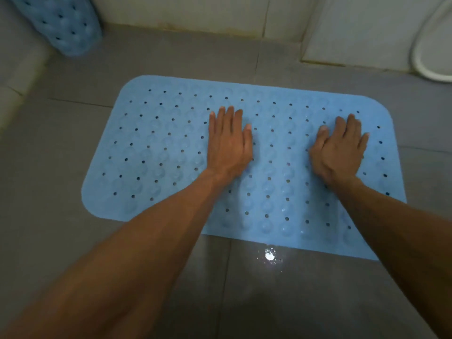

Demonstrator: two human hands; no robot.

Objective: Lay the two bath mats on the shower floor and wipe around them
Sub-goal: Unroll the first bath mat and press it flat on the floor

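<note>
A light blue rubber bath mat (156,148) with rows of small holes lies flat on the grey tiled shower floor (73,241). My left hand (228,143) rests palm down on the mat's middle, fingers together and extended. My right hand (340,148) lies palm down near the mat's right end. Neither hand holds anything. A second blue mat (66,23) of the same kind stands rolled or leaning in the far left corner, partly cut off by the frame's edge.
Pale wall tiles (195,11) run along the back, with a raised ledge (354,33) at the back right. A white rounded fixture (430,64) sits at the far right. The floor is wet and shiny in front of the mat (269,255).
</note>
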